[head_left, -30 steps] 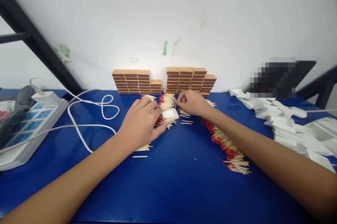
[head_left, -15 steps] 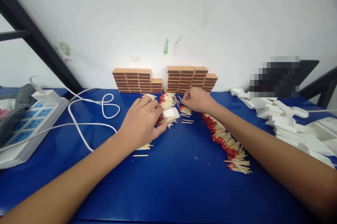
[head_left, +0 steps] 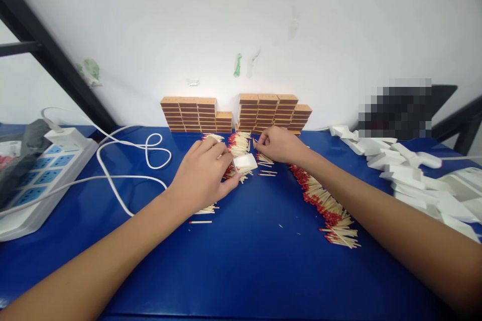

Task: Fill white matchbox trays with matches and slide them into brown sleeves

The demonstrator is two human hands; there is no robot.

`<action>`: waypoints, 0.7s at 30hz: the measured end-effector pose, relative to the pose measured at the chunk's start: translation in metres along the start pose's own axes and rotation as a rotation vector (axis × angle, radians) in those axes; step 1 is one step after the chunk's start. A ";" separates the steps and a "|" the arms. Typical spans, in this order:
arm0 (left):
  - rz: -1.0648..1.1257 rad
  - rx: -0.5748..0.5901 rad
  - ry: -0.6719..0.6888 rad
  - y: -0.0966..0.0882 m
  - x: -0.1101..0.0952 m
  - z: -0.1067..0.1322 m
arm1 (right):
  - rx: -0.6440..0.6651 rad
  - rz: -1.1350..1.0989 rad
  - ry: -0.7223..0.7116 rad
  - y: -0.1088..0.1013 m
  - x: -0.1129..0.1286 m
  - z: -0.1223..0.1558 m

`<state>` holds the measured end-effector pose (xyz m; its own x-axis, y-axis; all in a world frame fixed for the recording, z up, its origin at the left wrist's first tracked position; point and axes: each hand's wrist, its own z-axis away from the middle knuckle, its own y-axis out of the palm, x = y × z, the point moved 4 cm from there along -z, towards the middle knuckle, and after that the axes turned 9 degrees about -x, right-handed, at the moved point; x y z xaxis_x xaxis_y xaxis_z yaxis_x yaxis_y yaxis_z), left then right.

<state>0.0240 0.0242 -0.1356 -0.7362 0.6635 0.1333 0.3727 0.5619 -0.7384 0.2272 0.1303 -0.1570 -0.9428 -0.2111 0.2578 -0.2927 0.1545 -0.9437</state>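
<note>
My left hand (head_left: 203,173) is closed on a small white matchbox tray (head_left: 245,162), held just above the blue table (head_left: 248,265). My right hand (head_left: 276,144) is pinched shut over a heap of red-tipped matches (head_left: 239,144) just beyond the tray; I cannot make out what the pinch holds. More matches lie loose under the tray and in a long band (head_left: 324,205) beside my right forearm.
Two stacks of brown matchboxes (head_left: 196,116) (head_left: 273,112) stand against the white wall. A pile of white empty trays (head_left: 414,175) covers the right side. At the left lie a power strip (head_left: 41,175) and looped white cables (head_left: 124,160).
My right hand slid a little back toward the heap of matches and stayed pinched. The left hand kept the tray almost still.
</note>
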 end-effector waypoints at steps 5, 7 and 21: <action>0.010 -0.006 -0.004 0.000 0.000 0.001 | 0.038 0.006 0.011 -0.006 -0.005 -0.002; 0.012 -0.003 -0.005 0.001 0.001 0.000 | 0.051 0.007 0.010 -0.009 -0.006 -0.003; 0.019 0.000 0.000 0.002 0.000 0.001 | 0.191 0.046 -0.009 -0.020 -0.016 -0.006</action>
<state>0.0240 0.0251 -0.1378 -0.7292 0.6739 0.1189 0.3867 0.5492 -0.7409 0.2470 0.1361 -0.1408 -0.9528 -0.2169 0.2123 -0.2127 -0.0217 -0.9769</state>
